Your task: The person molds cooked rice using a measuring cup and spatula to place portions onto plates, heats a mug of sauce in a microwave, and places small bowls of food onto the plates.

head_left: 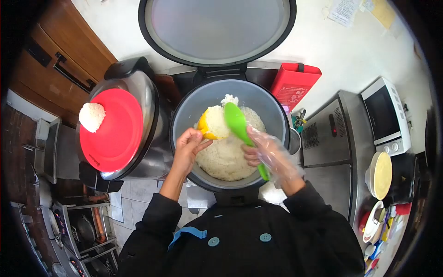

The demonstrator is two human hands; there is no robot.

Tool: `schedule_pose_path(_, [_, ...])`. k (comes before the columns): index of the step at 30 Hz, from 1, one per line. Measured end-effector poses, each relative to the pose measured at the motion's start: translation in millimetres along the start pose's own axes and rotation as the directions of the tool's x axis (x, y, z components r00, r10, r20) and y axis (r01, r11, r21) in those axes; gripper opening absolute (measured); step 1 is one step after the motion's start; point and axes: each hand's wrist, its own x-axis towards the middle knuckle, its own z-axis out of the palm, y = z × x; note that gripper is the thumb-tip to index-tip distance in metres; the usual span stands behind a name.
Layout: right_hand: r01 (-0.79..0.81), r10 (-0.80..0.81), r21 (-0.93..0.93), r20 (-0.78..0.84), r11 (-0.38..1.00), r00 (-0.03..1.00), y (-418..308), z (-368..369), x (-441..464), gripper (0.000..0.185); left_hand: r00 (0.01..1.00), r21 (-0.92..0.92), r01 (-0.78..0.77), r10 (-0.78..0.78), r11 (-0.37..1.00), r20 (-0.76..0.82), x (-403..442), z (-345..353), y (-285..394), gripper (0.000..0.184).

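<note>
Over rice (226,159), the left hand (186,147) pinches a cup (203,122) and the gloved right hand (269,154) seems curled round a paddle (236,122).

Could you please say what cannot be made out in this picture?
Head view: floor of the round grey pot, hidden by white rice.
Head view: inner base of the round yellow cup, hidden by its rice.
Head view: writing on the white paper sheet, too small.

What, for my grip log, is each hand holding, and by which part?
The left hand holds a yellow cup by its handle; the right hand, a green rice paddle by its handle.
</note>
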Motion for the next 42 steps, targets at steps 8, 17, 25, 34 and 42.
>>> schedule_pose_path(8, [0.158, -0.189, -0.323, -0.067, 0.933, 0.980, 40.9, -13.5, 11.2, 0.020, 0.941, 0.263, -0.335, 0.311, 0.904, 0.131, -22.8, 29.8, 15.4, 0.014])
schedule_pose_path(17, [0.156, -0.108, -0.599, 0.115, 0.785, 0.987, 14.3, -21.2, 2.2, 0.033, 0.995, 0.023, -0.093, 0.092, 0.995, 0.039, -25.2, 16.0, 10.9, 0.017])
schedule_pose_path(25, [0.270, -0.345, -0.943, 0.323, -0.195, 0.881, -22.8, -9.0, -15.7, 0.033, 0.994, -0.081, 0.015, -0.006, 0.997, 0.111, -22.5, 10.4, 14.7, 0.016])
schedule_pose_path(34, [0.331, -0.231, -0.943, 0.317, 0.027, 0.920, -30.6, -0.4, -31.0, 0.032, 0.976, -0.243, 0.158, -0.113, 0.957, 0.188, -26.7, 16.1, 21.1, 0.023])
schedule_pose_path(42, [0.646, -0.686, -0.508, 0.137, 0.570, 0.714, -38.4, -49.8, -20.0, 0.035, 0.948, -0.015, -0.242, 0.233, 0.970, -0.215, -61.6, 13.0, 150.3, 0.015])
